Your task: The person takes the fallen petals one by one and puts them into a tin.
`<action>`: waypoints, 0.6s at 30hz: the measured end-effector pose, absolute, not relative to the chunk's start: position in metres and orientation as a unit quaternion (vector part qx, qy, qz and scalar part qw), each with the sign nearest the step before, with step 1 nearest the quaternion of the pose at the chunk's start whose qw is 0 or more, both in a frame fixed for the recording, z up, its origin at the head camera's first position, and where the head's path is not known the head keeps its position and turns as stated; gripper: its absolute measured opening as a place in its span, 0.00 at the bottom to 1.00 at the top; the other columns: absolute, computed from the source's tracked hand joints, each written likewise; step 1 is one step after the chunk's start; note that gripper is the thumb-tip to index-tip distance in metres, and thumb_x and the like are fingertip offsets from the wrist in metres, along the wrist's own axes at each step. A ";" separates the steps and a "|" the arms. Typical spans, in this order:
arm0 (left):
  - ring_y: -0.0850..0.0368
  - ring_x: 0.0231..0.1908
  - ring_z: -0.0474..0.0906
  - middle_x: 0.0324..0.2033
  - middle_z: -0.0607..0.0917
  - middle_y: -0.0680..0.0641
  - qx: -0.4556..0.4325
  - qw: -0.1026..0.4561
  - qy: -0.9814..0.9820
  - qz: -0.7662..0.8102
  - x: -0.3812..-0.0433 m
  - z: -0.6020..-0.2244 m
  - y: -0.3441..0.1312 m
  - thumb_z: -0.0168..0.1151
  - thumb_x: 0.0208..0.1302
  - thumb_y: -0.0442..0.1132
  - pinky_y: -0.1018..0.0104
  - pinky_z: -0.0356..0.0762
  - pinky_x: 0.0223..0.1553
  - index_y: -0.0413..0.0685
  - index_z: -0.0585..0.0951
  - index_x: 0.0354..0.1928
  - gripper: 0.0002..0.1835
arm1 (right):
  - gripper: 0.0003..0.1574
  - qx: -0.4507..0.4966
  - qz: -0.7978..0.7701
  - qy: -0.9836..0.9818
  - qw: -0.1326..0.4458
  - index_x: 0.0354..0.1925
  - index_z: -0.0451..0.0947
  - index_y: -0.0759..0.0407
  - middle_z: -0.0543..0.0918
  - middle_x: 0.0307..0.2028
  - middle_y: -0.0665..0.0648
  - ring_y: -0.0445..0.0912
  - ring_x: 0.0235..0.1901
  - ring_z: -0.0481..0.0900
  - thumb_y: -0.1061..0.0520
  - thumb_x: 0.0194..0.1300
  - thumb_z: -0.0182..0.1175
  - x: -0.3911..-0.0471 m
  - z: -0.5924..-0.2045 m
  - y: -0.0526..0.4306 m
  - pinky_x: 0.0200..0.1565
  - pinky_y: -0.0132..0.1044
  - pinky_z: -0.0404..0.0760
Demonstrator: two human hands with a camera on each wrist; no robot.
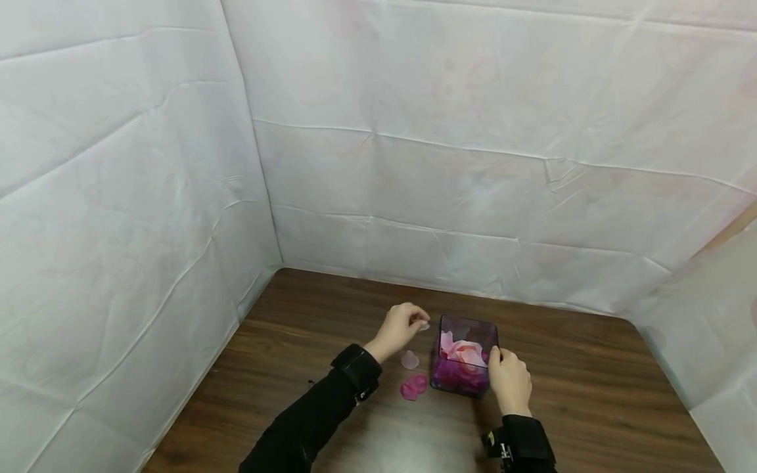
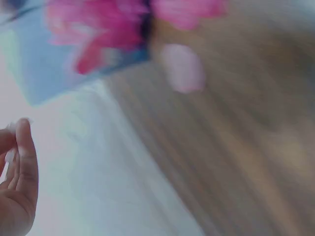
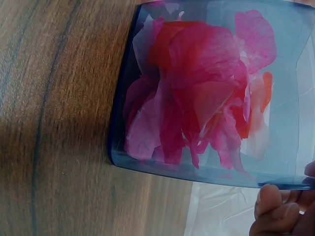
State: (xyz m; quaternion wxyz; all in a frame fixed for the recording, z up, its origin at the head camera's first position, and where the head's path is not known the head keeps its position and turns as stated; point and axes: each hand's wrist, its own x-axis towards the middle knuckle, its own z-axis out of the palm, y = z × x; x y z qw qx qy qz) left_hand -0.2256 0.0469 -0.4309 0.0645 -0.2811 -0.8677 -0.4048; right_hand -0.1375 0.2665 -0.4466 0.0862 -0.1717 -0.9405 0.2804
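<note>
A clear purple-tinted square box (image 1: 434, 378) stands on the table, holding a heap of pink, red and pale petals (image 3: 202, 64). My right hand (image 1: 510, 381) grips the box's right wall at the rim, with fingertips (image 3: 268, 197) showing in the right wrist view. Just left of the box, my left hand (image 1: 396, 330) is raised and pinches a small whitish petal (image 1: 424, 326) between thumb and finger. On the table under that hand lie a pale pink petal (image 1: 410, 359) and some deep pink petals (image 1: 414, 386). The left wrist view is blurred.
The dark wood table (image 1: 603, 394) reaches out on both sides of the box. White cloth walls (image 1: 414, 184) enclose it at the back, left and right. Black bands (image 1: 357, 371) sit on both wrists.
</note>
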 end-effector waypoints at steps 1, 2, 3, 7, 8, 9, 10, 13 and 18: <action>0.62 0.31 0.79 0.34 0.84 0.48 -0.289 0.071 -0.865 -0.404 -0.224 -0.425 0.053 0.61 0.62 0.33 0.78 0.74 0.32 0.44 0.85 0.37 0.05 | 0.31 -0.172 0.280 -0.941 0.086 0.54 0.74 0.70 0.75 0.52 0.76 0.72 0.47 0.74 0.49 0.72 0.36 -0.137 -0.447 0.267 0.43 0.63 0.73; 0.61 0.33 0.78 0.35 0.83 0.48 -0.298 0.074 -0.863 -0.400 -0.223 -0.420 0.060 0.60 0.62 0.32 0.78 0.74 0.34 0.44 0.85 0.37 0.06 | 0.31 -0.172 0.280 -0.941 0.085 0.54 0.74 0.70 0.75 0.52 0.76 0.72 0.47 0.74 0.49 0.72 0.36 -0.137 -0.447 0.267 0.43 0.63 0.73; 0.62 0.34 0.78 0.35 0.82 0.49 -0.309 0.074 -0.861 -0.397 -0.222 -0.416 0.068 0.60 0.62 0.32 0.78 0.73 0.35 0.45 0.85 0.38 0.06 | 0.31 -0.171 0.280 -0.941 0.086 0.54 0.74 0.70 0.76 0.52 0.76 0.72 0.47 0.74 0.49 0.72 0.36 -0.137 -0.446 0.267 0.43 0.63 0.73; 0.64 0.36 0.77 0.36 0.81 0.50 -0.350 0.047 -0.859 -0.371 -0.217 -0.407 0.098 0.59 0.61 0.29 0.81 0.72 0.36 0.45 0.86 0.38 0.08 | 0.31 -0.172 0.279 -0.940 0.089 0.54 0.74 0.70 0.76 0.51 0.76 0.72 0.47 0.74 0.49 0.72 0.36 -0.137 -0.446 0.268 0.43 0.63 0.73; 0.66 0.35 0.77 0.37 0.81 0.50 -0.359 0.041 -0.860 -0.361 -0.216 -0.406 0.104 0.59 0.60 0.29 0.82 0.71 0.34 0.44 0.86 0.38 0.09 | 0.31 -0.173 0.279 -0.940 0.091 0.53 0.74 0.71 0.76 0.51 0.76 0.72 0.47 0.75 0.49 0.72 0.36 -0.137 -0.446 0.268 0.43 0.63 0.73; 0.67 0.33 0.75 0.37 0.81 0.50 -0.366 0.035 -0.861 -0.350 -0.215 -0.407 0.111 0.58 0.60 0.28 0.82 0.70 0.33 0.44 0.86 0.38 0.09 | 0.31 -0.173 0.278 -0.940 0.093 0.53 0.74 0.71 0.76 0.51 0.76 0.72 0.47 0.75 0.49 0.72 0.36 -0.137 -0.446 0.268 0.43 0.63 0.73; 0.67 0.32 0.75 0.37 0.80 0.50 -0.373 0.028 -0.863 -0.339 -0.213 -0.407 0.116 0.58 0.60 0.27 0.83 0.69 0.32 0.44 0.86 0.38 0.10 | 0.31 -0.173 0.277 -0.940 0.093 0.53 0.74 0.71 0.76 0.51 0.76 0.72 0.46 0.75 0.49 0.72 0.36 -0.137 -0.446 0.269 0.42 0.63 0.73; 0.66 0.35 0.76 0.41 0.81 0.51 -0.387 0.009 -0.873 -0.296 -0.211 -0.410 0.129 0.57 0.60 0.27 0.83 0.70 0.34 0.47 0.85 0.39 0.11 | 0.30 -0.172 0.276 -0.941 0.096 0.52 0.75 0.71 0.76 0.50 0.77 0.72 0.45 0.75 0.50 0.72 0.36 -0.137 -0.446 0.271 0.40 0.63 0.73; 0.67 0.30 0.73 0.48 0.84 0.53 -0.411 -0.057 -0.887 -0.205 -0.212 -0.416 0.139 0.58 0.61 0.31 0.80 0.69 0.39 0.50 0.82 0.50 0.16 | 0.31 -0.170 0.276 -0.941 0.093 0.52 0.75 0.71 0.76 0.50 0.77 0.72 0.45 0.75 0.50 0.72 0.35 -0.137 -0.447 0.272 0.40 0.63 0.74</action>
